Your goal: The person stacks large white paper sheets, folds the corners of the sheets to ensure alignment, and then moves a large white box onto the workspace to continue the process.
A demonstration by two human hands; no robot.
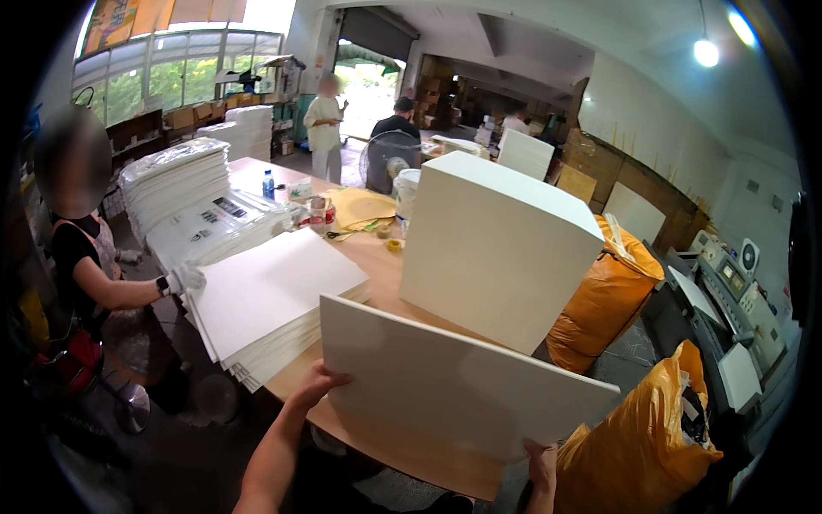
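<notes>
Left hand [318,382], right hand [541,463] gripping.

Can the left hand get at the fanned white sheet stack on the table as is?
Probably not freely: the left hand is gripping the white board, though the fanned sheet stack lies just beyond with nothing between.

A paper-processing or print-finishing workshop is indicated: tall stacks of white paper sheets [274,300] are piled on a long wooden worktable [377,257], a grey industrial cutting machine [736,317] is seen, and bulging orange waste sacks [604,295].
</notes>
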